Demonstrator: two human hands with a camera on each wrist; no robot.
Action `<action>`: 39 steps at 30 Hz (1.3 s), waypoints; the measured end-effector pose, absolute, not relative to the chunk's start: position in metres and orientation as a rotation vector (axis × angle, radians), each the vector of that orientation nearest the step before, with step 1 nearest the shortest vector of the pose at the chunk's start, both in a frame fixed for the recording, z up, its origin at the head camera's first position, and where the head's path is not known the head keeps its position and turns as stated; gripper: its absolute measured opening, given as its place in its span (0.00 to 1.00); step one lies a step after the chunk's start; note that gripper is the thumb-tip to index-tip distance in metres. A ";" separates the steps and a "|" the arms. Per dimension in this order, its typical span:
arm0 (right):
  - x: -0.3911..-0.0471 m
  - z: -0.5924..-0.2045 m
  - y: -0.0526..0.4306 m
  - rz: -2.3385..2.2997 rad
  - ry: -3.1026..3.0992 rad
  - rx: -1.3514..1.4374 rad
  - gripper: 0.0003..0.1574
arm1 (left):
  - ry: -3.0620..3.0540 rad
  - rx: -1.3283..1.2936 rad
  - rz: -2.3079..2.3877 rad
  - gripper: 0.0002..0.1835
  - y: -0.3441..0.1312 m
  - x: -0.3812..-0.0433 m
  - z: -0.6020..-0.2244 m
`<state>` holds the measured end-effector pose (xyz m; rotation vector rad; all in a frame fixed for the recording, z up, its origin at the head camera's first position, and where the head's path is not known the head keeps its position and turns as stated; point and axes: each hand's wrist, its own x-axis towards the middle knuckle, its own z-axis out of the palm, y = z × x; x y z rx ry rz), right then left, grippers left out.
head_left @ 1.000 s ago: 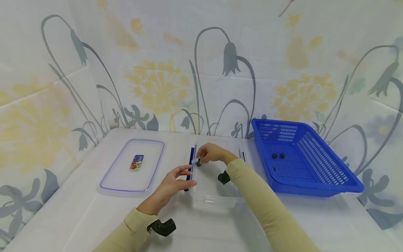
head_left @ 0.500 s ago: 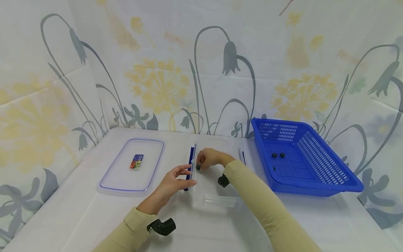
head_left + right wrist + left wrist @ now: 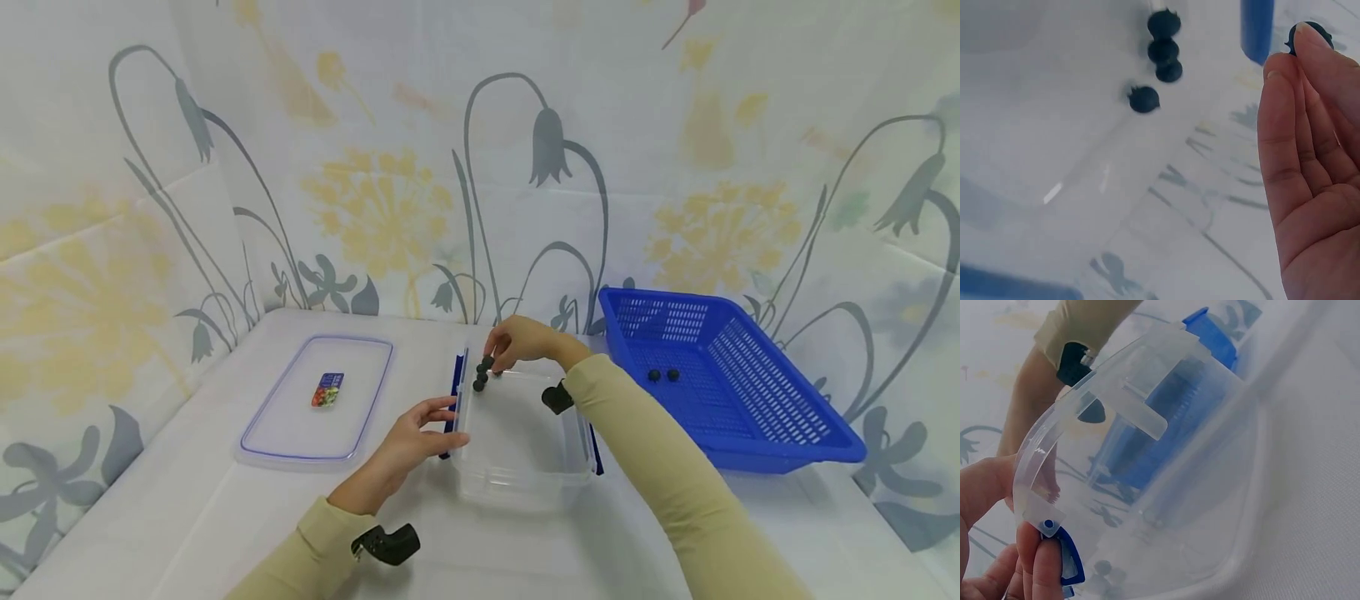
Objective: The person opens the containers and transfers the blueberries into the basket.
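Observation:
My right hand [image 3: 525,342] is raised over the back left of a clear plastic box [image 3: 525,481]. Its thumb and forefinger pinch a small dark round fruit [image 3: 1319,29] with a tiny pointed crown, like a blueberry. Several more dark round fruits [image 3: 1144,100] lie inside the box, clustered near its back left corner in the head view. At the box's left side, my left hand [image 3: 408,437] grips the wall, fingers outside beside a blue latch [image 3: 1071,559] and thumb at the rim.
A blue perforated basket [image 3: 757,454] stands at the right with two dark round fruits [image 3: 663,376] in it. Left of the box lies a clear lid [image 3: 300,433] with a blue edge and a colourful label [image 3: 327,390]. A flowered cloth [image 3: 375,92] hangs behind the table.
My right hand has risen and moved back from low inside the box, still pinching a dark fruit. More fruits now show below it. My left hand keeps its hold on the box.

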<state>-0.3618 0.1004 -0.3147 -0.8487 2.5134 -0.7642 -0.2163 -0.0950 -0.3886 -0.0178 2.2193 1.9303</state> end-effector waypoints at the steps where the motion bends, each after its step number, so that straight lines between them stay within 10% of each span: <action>1: -0.362 -0.310 0.103 -0.764 2.522 -0.849 0.12 | 2.220 -0.022 1.929 0.33 -0.095 -0.216 -0.389; 39: -0.349 -0.280 0.283 -0.897 2.740 -0.601 0.17 | 2.240 -0.003 1.924 0.34 -0.095 -0.214 -0.390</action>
